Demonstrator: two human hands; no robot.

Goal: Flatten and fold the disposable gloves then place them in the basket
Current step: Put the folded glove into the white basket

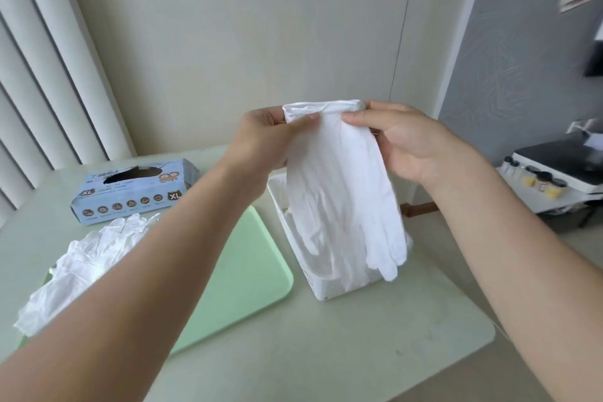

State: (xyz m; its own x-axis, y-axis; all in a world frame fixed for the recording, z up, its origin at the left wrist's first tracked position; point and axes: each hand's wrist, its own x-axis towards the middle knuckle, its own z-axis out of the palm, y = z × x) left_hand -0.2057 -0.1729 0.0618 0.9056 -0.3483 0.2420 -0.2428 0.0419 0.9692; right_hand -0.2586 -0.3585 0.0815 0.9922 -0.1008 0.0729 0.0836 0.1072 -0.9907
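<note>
A white disposable glove (342, 192) hangs in the air, cuff up and fingers down, in front of the white basket (329, 290). My left hand (264, 140) pinches the left end of the cuff. My right hand (408, 140) pinches the right end of the same cuff. The glove's fingers dangle over the basket's right side and hide most of its inside. A loose pile of white gloves (81, 264) lies at the left, partly on the green mat (241, 277) and partly behind my left forearm.
A blue glove box (130, 192) marked XL lies at the back left, its opening torn. The table's right edge runs near the basket. Beyond it stands a low shelf (554, 179) with small jars. A wall and vertical blinds close the back.
</note>
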